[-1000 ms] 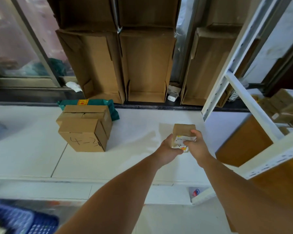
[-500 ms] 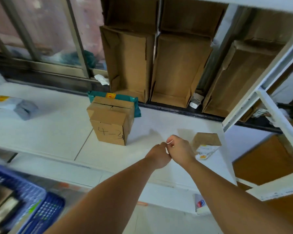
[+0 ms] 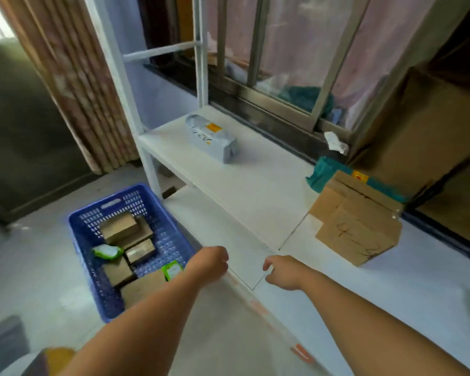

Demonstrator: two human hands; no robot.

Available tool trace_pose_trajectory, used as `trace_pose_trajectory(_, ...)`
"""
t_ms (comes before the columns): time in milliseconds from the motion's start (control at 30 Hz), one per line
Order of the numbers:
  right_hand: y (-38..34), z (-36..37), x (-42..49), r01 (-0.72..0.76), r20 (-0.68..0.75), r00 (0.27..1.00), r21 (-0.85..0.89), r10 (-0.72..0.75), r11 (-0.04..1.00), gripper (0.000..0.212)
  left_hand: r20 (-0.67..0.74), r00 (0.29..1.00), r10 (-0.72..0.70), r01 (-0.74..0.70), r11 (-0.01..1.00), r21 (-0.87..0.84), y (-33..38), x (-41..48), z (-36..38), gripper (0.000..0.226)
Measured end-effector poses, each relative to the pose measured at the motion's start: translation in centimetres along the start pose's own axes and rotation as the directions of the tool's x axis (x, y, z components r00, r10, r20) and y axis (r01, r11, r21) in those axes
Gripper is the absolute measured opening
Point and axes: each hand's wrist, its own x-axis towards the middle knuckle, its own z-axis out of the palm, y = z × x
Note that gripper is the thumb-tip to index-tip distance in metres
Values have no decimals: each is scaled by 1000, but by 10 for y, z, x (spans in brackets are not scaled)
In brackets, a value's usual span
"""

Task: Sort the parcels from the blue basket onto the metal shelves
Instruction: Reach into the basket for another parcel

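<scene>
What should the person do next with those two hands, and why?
Probably lower the left hand into the blue basket for a cardboard box, one of several lying there. Both that hand and the right hand hold nothing, and the left one is nearer the basket.

basket (image 3: 92, 226) blue, perforated | shelf (image 3: 255, 185) white | boxes (image 3: 358, 226) brown | curtain (image 3: 73, 77) tan, striped
</scene>
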Motion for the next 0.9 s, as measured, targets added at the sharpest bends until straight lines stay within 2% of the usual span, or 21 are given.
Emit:
trace_pose_trajectory(67, -50, 4, 22, 64, 19, 998, -44, -63, 997, 37, -70, 997, -40, 36, 998, -59, -46, -10, -26, 29)
trace_pose_trajectory(200, -142, 10, 56, 232, 64, 972, -191, -224, 954, 35, -120, 981, -155, 143, 985, -100, -118, -24, -69, 32)
trace_pose_trajectory(300, -192, 15, 85, 324, 136, 945, -268, -297, 908, 33, -121, 961, -250, 224, 955, -196, -166, -21, -75, 51)
trace_pose_trajectory(433, -242, 18, 145, 381, 263, 916, -335, -302, 862, 37, -66, 920, -387, 356, 893, -276, -217, -16, -79, 70)
trace_pose_trajectory(500, -264, 20, 181, 408, 322, 898, -350, -301, 843, 38, -34, 880, -474, 439, 838, -324, -245, -4, -78, 73)
trace_pose_trajectory(667, -301, 40, 285, 419, 386, 877, -326, -285, 847, 34, 61, 755, -653, 598, 648, -472, -315, 47, -60, 49)
trace_pose_trajectory(767, -309, 65, 334, 422, 449, 862, -374, -237, 826, 29, 165, 737, -655, 611, 543, -577, -339, 79, -37, 50)
trace_pose_trajectory(900, -310, 118, 380, 343, 465, 872, -351, -156, 871, 33, 281, 722, -632, 619, 409, -671, -364, 116, 17, 59)
